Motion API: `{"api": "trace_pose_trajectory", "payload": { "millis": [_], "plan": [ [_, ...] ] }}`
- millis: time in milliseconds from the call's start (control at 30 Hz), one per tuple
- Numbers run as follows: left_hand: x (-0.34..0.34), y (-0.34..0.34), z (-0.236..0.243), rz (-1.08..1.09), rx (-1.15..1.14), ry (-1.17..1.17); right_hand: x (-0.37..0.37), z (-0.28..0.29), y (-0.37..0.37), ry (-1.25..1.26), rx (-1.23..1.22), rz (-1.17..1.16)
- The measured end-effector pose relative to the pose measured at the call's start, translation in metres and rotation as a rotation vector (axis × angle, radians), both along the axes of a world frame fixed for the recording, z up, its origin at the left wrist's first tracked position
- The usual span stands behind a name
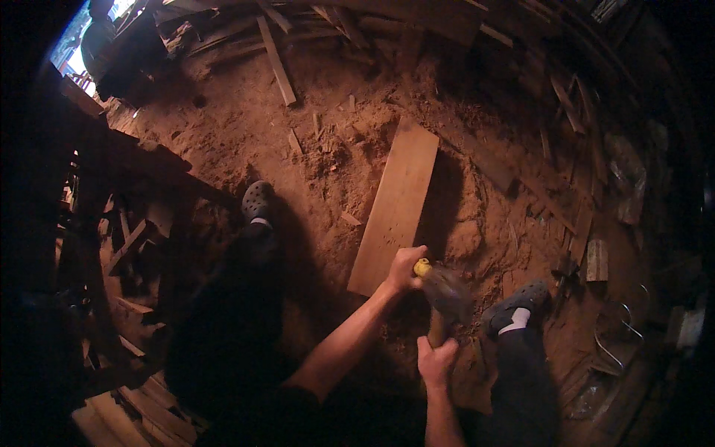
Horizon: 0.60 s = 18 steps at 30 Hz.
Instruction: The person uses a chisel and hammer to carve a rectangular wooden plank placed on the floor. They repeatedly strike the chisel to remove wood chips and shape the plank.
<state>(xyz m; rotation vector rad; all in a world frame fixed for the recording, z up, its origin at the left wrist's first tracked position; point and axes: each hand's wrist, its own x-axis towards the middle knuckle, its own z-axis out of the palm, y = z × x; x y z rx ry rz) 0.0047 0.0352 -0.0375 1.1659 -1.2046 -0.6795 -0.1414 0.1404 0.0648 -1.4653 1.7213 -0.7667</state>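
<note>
While gripped at two points, treat as a stiff, head-heavy tool: hammer [441, 298] with yellow-tipped end, blurred, so exact form uncertain. Left hand [406, 268] wrapped closed around the yellow upper end; right hand [436, 361] clasped closed on the wooden handle directly below. Hold low on the handle for leverage, nearer the head for control. Just beyond the left hand: long flat plank [395, 205], rigid, probably light, lying on sawdust floor [328, 149]. Dusty wood, likely splintery rather than slippery.
</note>
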Motion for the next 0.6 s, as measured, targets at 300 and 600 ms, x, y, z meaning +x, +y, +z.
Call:
{"api": "trace_pose_trajectory", "payload": {
  "millis": [300, 600],
  "plan": [
    [0.008, 0.006, -0.035, 0.07, -0.082, -0.13, -0.027, 0.008, 0.011, -0.437, 0.654, -0.289],
    [0.009, -0.006, 0.0, 0.08, -0.016, -0.016, -0.095, -0.054, 0.029, -0.833, 1.052, -0.486]
  ]
}}
